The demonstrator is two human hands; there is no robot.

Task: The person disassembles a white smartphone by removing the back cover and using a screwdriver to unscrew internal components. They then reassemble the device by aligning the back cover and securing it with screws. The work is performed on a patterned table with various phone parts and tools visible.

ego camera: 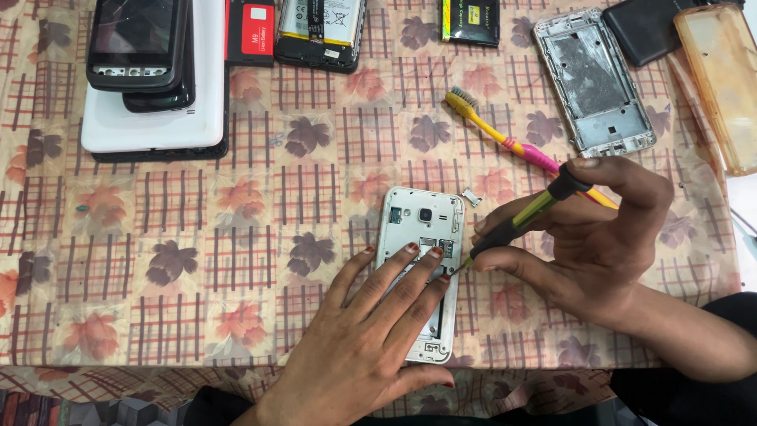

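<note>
A white phone lies face down with its back cover off, in the middle of the table near the front edge. My left hand rests flat on its lower half, fingers spread, pinning it down. My right hand grips a small screwdriver with a black and yellow-green handle. Its tip touches the phone's right edge, beside my left fingertips. A tiny metal part lies just off the phone's upper right corner.
A yellow and pink toothbrush lies behind my right hand. A bare phone frame, a dark phone and an amber case sit at the back right. Stacked phones and batteries line the back left. A leaf-patterned cloth covers the table.
</note>
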